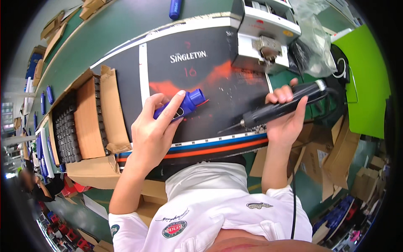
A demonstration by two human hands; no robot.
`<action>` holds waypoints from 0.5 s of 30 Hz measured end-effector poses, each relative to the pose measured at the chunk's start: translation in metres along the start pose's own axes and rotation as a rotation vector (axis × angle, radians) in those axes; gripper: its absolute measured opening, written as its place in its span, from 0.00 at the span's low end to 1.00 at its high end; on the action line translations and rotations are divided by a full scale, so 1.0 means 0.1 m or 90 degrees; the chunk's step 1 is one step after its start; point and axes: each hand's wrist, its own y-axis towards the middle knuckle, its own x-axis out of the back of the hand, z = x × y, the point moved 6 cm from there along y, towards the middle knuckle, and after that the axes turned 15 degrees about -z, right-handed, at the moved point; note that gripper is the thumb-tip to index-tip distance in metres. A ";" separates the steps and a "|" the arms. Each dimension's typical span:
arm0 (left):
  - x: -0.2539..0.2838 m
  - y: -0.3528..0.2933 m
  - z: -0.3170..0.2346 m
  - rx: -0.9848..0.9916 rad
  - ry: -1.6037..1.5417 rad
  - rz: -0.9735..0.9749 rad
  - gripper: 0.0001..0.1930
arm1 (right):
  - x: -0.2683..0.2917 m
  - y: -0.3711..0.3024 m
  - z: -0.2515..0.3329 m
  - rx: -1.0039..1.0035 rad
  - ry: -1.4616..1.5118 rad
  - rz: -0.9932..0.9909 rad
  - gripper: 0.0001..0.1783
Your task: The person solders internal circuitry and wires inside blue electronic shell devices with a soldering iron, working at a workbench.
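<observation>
White shirt (218, 197) fills the foreground; beyond, an open carton (114, 111) holds black parts (66, 132), the left hand (152, 128) grips a blue cylindrical housing (188, 105) above a black mat (159, 63), and the right hand (287, 119) clasps a black electric screwdriver (273, 111).

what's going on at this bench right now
A person's left hand holds a blue cylindrical part over a dark printed mat. The right hand grips a black corded tool, blurred here, its thin tip pointing left, apart from the blue part. An open carton of black pieces sits to the left.
</observation>
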 end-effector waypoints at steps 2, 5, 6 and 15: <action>-0.06 -0.10 -0.09 -0.107 0.082 -0.042 0.30 | -0.12 0.01 0.25 0.066 -0.031 0.079 0.29; -0.20 -0.15 -0.10 -0.093 0.065 -0.037 0.29 | -0.31 0.02 0.60 0.165 -0.059 0.160 0.28; -0.22 -0.17 -0.12 -0.118 0.078 -0.045 0.29 | -0.41 -0.01 0.69 0.219 -0.087 0.146 0.27; -0.36 -0.21 -0.16 -0.172 0.125 -0.007 0.30 | -0.81 0.07 0.84 0.219 -0.182 0.360 0.23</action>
